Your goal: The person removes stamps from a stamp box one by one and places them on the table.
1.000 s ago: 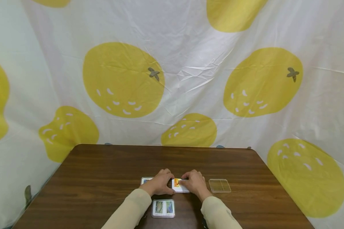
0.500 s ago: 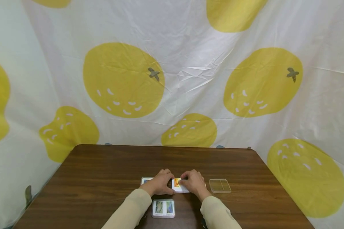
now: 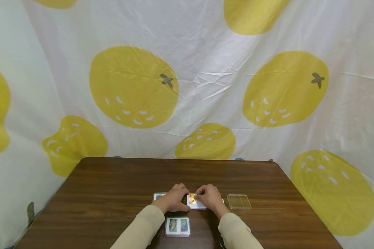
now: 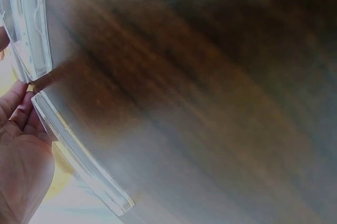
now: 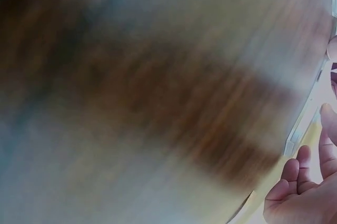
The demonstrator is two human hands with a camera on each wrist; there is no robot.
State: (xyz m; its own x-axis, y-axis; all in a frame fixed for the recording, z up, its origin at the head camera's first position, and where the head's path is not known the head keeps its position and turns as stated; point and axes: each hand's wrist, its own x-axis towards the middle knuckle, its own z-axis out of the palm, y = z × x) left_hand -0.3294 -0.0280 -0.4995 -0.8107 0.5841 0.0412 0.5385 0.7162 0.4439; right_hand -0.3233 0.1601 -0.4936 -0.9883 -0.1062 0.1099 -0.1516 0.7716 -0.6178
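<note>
My left hand (image 3: 175,199) grips the left side of a flat clear plastic case (image 3: 197,206) with a white inside, thumb at its near corner and fingers at its far one. An orange picture card (image 3: 192,198) shows in the left part of that case. Bent over it from the right, my right hand (image 3: 211,199) pinches the card with thumb and forefinger; its other fingers (image 5: 304,163) curl loosely. The hand hides the case's right part. In the left wrist view, the edge of a clear case (image 4: 79,153) stretches beside my left hand.
Close in front lies a case with two pictures (image 3: 177,227). Another filled case (image 3: 158,196) is partly hidden behind my left hand. A clear divided lid (image 3: 239,202) lies at the right. A yellowish card edge (image 3: 222,201) peeks out beside my right hand on the brown table (image 3: 118,180).
The orange picture looks brighter and slightly shifted under my right fingers, and more of the yellowish edge shows at the right. My left hand has stayed in place.
</note>
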